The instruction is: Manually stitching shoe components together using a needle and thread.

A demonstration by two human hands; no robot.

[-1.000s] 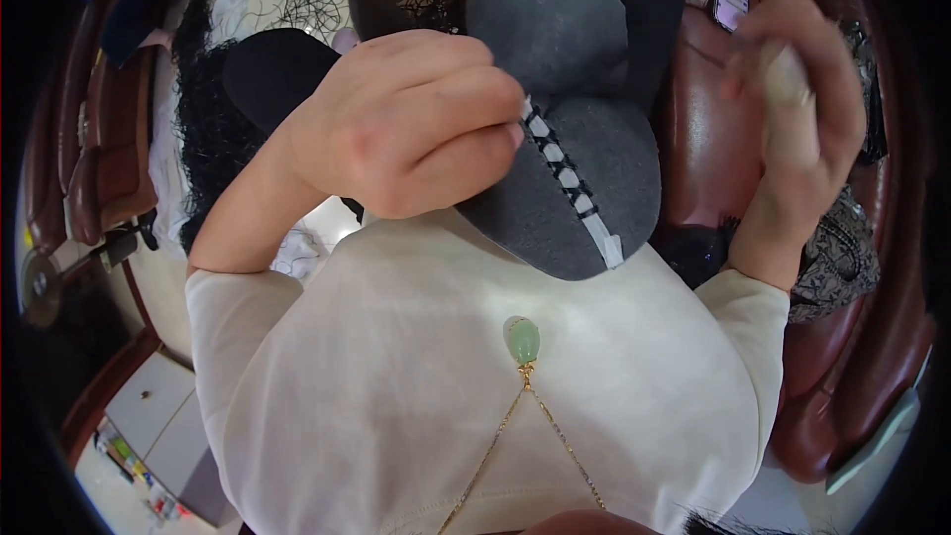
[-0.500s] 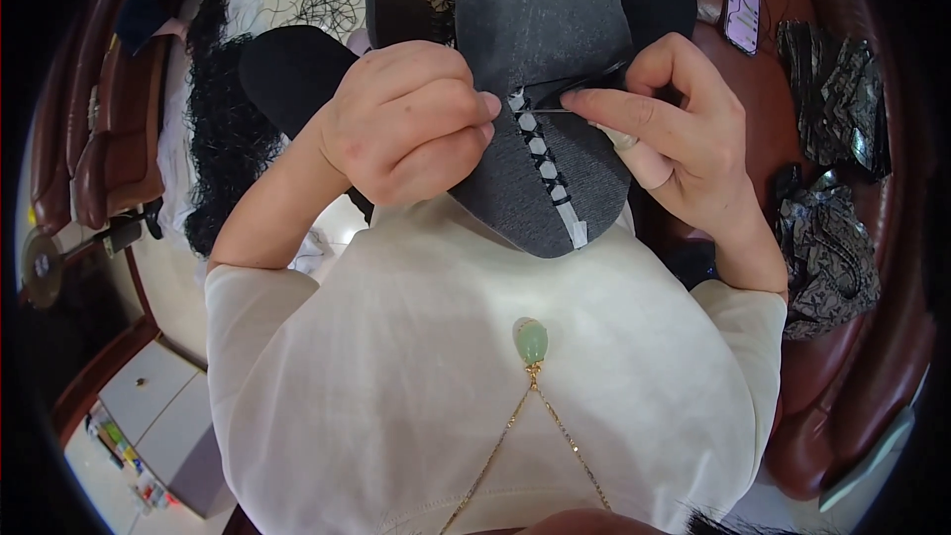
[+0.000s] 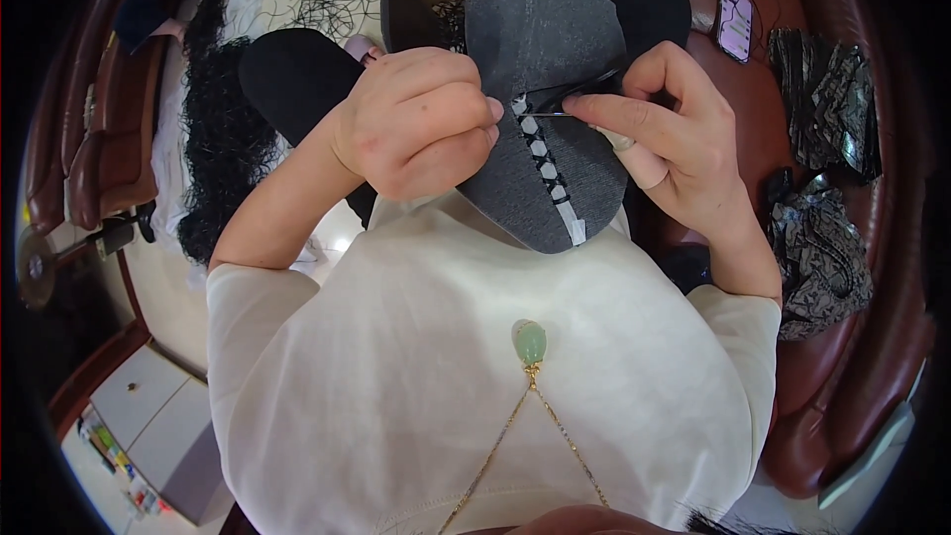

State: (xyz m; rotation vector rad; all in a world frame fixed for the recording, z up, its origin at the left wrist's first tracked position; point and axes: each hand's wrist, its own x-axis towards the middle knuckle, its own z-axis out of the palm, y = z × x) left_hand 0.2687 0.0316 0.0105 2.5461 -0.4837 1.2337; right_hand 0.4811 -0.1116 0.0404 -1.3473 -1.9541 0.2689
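Observation:
A dark grey, sole-shaped piece [image 3: 540, 25] lies in front of my chest, its rounded ends pointing away and toward me. Down its nearer half runs a white strip [image 3: 539, 149] crossed by black lacing. My right hand [image 3: 674, 129], with a pale band on one finger, pinches a thin metal needle-like tool [image 3: 543, 115] that points left at the strip's upper end. Loose black strands [image 3: 584, 91] run beside those fingertips. At the left edge of the strip my left hand [image 3: 421, 119] is closed, thumb against curled fingers; what it grips is hidden.
Behind the piece stands an open box [image 3: 436, 0] with black strands in it. A brown leather sofa [image 3: 738, 119] on the right carries a phone [image 3: 734, 24] with a cable and dark patterned bags [image 3: 817, 258]. Black stringy material [image 3: 228, 159] is heaped at left; a white cabinet [image 3: 149, 386] stands lower left.
The view has shifted slightly, showing more of the box behind the piece. Both hands keep nearly the same pose, and the metal tool still points at the strip.

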